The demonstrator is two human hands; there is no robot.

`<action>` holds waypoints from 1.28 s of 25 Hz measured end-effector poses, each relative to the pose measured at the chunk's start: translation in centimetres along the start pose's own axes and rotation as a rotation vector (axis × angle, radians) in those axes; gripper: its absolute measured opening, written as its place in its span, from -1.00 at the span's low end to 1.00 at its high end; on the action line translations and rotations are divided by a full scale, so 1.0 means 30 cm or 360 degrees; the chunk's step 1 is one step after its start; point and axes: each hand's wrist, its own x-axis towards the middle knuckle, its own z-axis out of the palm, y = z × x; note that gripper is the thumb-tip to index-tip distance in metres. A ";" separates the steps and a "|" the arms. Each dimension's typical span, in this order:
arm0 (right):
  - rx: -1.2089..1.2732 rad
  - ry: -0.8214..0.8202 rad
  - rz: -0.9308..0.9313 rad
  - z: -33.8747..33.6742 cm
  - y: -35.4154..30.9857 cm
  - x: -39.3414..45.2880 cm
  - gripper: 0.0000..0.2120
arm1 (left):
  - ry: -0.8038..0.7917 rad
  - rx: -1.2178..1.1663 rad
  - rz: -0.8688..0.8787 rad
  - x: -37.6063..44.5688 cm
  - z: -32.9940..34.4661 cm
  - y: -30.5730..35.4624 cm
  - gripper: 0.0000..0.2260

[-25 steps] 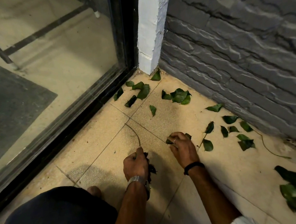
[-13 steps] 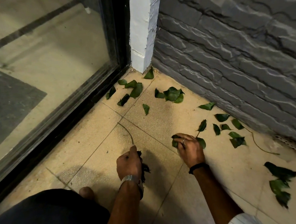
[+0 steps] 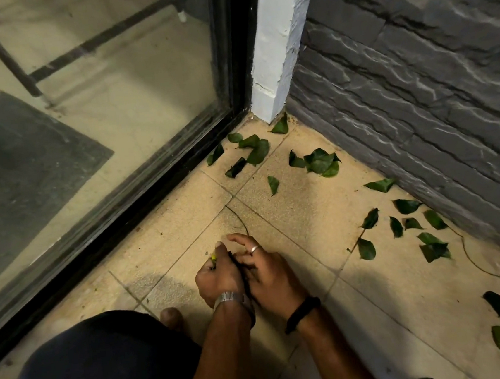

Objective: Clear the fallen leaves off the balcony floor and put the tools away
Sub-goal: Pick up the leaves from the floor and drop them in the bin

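I see green leaves (image 3: 321, 161) scattered over the beige balcony floor (image 3: 306, 211), most lying beyond my fingertips toward the corner and off to the right along the grey stone wall (image 3: 415, 81). My left hand (image 3: 219, 276) is curled shut around a dark bunch of gathered leaves (image 3: 239, 269). My right hand (image 3: 267, 271) presses against that bunch, fingers loosely bent. A thin stem (image 3: 239, 218) curves away just past my fingertips. No container shows.
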 end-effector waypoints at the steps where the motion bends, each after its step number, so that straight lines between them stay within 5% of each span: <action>1: 0.0067 -0.0060 -0.0007 -0.021 -0.009 -0.004 -0.42 | -0.0009 -0.0083 -0.0041 0.004 0.002 0.022 -0.64; 6: -0.0057 0.0583 0.0106 -0.099 0.057 0.171 -0.69 | -0.0095 -0.0191 0.0068 0.090 0.042 0.169 -0.80; 9: -0.0711 0.0367 0.0332 -0.021 0.148 0.308 -0.64 | -0.0072 -0.0246 0.0148 0.179 0.033 0.230 -0.82; 12: -0.0921 0.0267 0.0310 0.071 0.171 0.330 -0.78 | -0.0078 -0.0304 0.0133 0.220 0.014 0.259 -0.79; 17: -0.0319 0.0498 0.0544 -0.009 0.122 0.277 -0.81 | -0.0310 -0.0369 0.0134 0.161 0.013 0.249 -0.79; 21: 0.0396 0.0973 0.0342 -0.085 -0.013 0.199 -0.86 | -0.0712 -0.0242 0.0125 0.086 0.075 0.230 -0.87; 25: 0.0392 0.1031 0.0295 -0.139 -0.065 0.132 -0.87 | -0.0991 -0.0165 0.0173 -0.025 0.178 0.211 -0.92; 32: 0.0219 0.0927 0.0222 -0.294 -0.048 -0.041 -0.61 | -0.1048 0.0429 0.0630 -0.172 0.307 0.085 -0.59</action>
